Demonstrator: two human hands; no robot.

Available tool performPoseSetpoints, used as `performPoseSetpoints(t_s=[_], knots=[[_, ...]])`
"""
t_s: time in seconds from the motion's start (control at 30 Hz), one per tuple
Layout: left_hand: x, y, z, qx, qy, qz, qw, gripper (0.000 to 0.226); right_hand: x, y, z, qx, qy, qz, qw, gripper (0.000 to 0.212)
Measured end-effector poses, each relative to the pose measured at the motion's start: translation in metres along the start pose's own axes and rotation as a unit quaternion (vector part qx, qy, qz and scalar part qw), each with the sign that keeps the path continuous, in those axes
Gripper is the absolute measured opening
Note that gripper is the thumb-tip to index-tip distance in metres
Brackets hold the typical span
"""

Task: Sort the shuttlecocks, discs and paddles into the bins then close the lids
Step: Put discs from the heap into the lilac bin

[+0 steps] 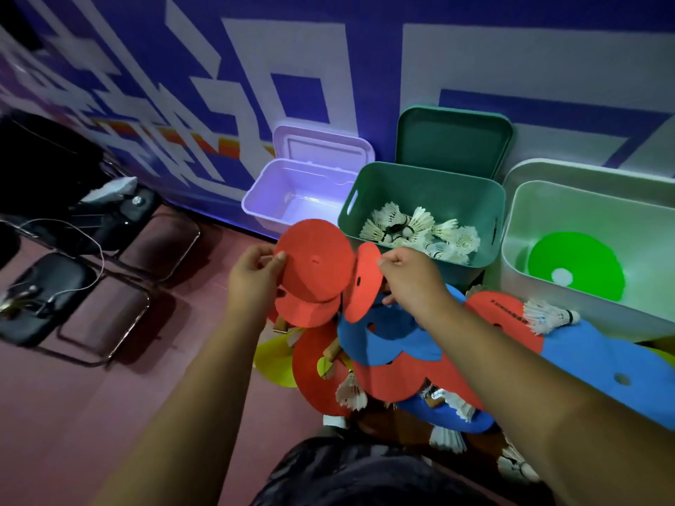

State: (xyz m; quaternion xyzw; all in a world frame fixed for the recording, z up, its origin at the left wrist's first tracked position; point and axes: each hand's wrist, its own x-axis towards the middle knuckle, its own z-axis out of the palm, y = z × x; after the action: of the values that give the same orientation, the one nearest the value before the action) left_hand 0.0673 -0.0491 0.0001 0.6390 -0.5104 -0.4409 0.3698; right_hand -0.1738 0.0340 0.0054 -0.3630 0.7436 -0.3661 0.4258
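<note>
The white plastic bin (548,213), right of the green plastic bin (420,188) of feather shuttlecocks (420,231), holds a green flat disc (577,264). In front of the green plastic bin, the left hand (252,279) pinches stacked red foam discs (316,264). The right hand (412,283) pinches a third red disc (363,286) edgewise, and it may slip among the shuttlecocks.

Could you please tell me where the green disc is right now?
In the head view, the green disc lies on the right, flat on the bottom of the white bin, just right of the green bin holding the shuttlecocks.

Bare forearms (204,378), left hand (252,277), right hand (412,281), and a dark mottled garment (365,472) over the lap
</note>
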Motion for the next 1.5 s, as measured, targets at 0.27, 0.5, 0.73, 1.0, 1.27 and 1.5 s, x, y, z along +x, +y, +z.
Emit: performPoseSetpoints(t_s=[0.27, 0.5, 0.73, 1.0, 1.27, 1.5], knots=[[0.047, 0.018, -0.027, -0.087, 0.016, -0.046, 0.995, 0.018, 0.004, -0.016, 0.019, -0.02, -0.01, 0.005, 1.0, 0.018], [0.141, 0.048, -0.018, -0.121, -0.058, -0.044, 0.99, 0.007, 0.019, -0.045, 0.053, 0.0, 0.021, 0.019, 1.0, 0.017], [0.257, 0.004, -0.012, 0.006, -0.107, -0.106, 0.989, 0.044, 0.034, -0.07, 0.083, 0.025, 0.083, 0.036, 0.996, 0.017], [0.22, -0.026, -0.053, -0.011, -0.2, -0.159, 0.967, 0.007, 0.073, -0.102, 0.123, 0.108, 0.135, 0.063, 0.983, 0.014], [0.216, -0.045, -0.078, 0.037, -0.238, -0.13, 0.962, 0.014, 0.137, -0.161, 0.15, 0.149, 0.128, 0.035, 0.98, 0.014], [0.2, -0.072, -0.06, 0.188, -0.274, -0.05, 0.942, 0.005, 0.127, -0.111, 0.167, -0.034, 0.046, 0.146, 0.988, 0.022]])
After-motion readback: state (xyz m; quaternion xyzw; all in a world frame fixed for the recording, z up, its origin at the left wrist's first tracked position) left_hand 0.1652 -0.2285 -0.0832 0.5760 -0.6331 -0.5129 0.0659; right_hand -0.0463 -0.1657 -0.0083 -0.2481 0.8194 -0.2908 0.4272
